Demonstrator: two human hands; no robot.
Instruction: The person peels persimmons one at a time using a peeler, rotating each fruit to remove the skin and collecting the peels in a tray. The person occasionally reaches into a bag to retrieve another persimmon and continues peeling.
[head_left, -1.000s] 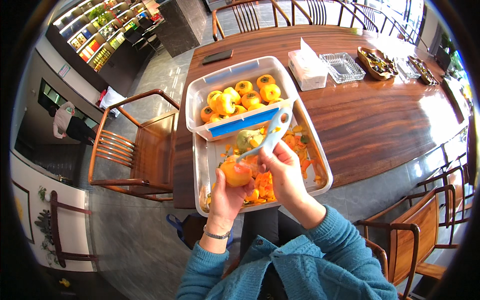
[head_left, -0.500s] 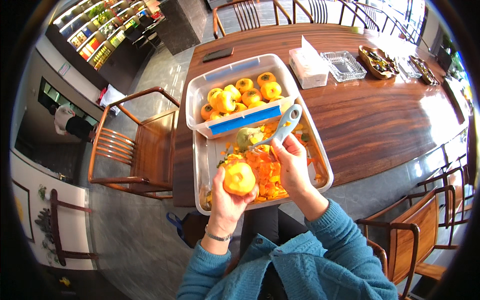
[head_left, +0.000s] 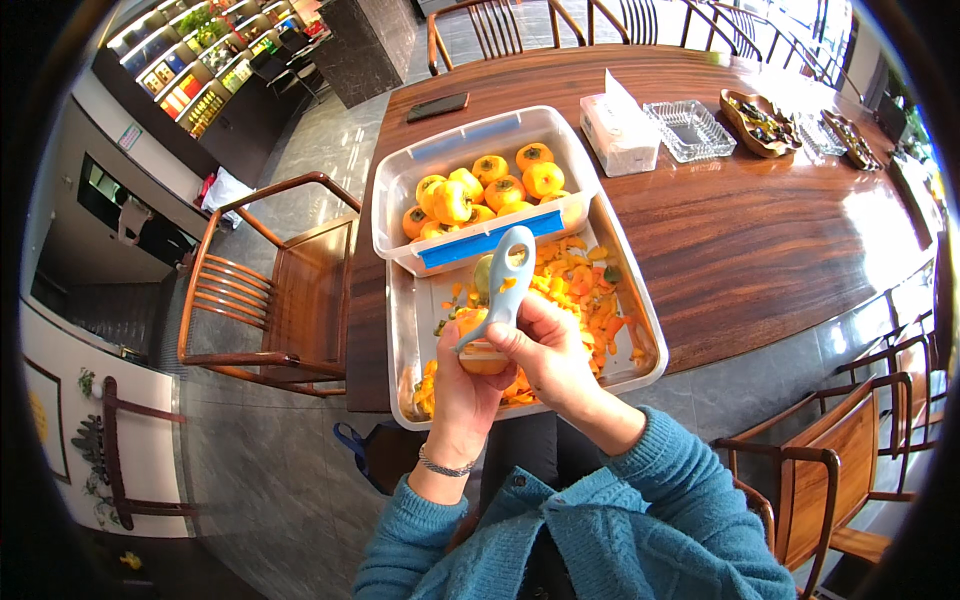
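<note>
My left hand (head_left: pixel 463 388) is closed around an orange persimmon (head_left: pixel 470 322), which the peeler and my fingers partly cover. With my right hand (head_left: pixel 552 350) I grip a light blue peeler (head_left: pixel 512 280), its looped handle pointing up and away and its head against the fruit. Under both hands lies a shallow tray (head_left: pixel 655 345) strewn with orange peelings (head_left: pixel 585 290). A greenish round thing (head_left: pixel 483 275) in the tray is mostly hidden behind the peeler. Across the tray's far end rests a clear plastic bin (head_left: pixel 385 215) holding several persimmons (head_left: pixel 490 168).
On the wooden table (head_left: pixel 740 270) stand a tissue box (head_left: pixel 618 135), a glass tray (head_left: pixel 690 132) and a wooden bowl (head_left: pixel 758 125) of small items. A dark phone (head_left: pixel 437 108) lies at the far left. Wooden chairs (head_left: pixel 265 290) surround the table. Another person (head_left: pixel 150 230) is far off left.
My right hand has brought the peeler left and nearer, from above the peelings onto the persimmon. The persimmon in my left hand has turned and is now partly covered.
</note>
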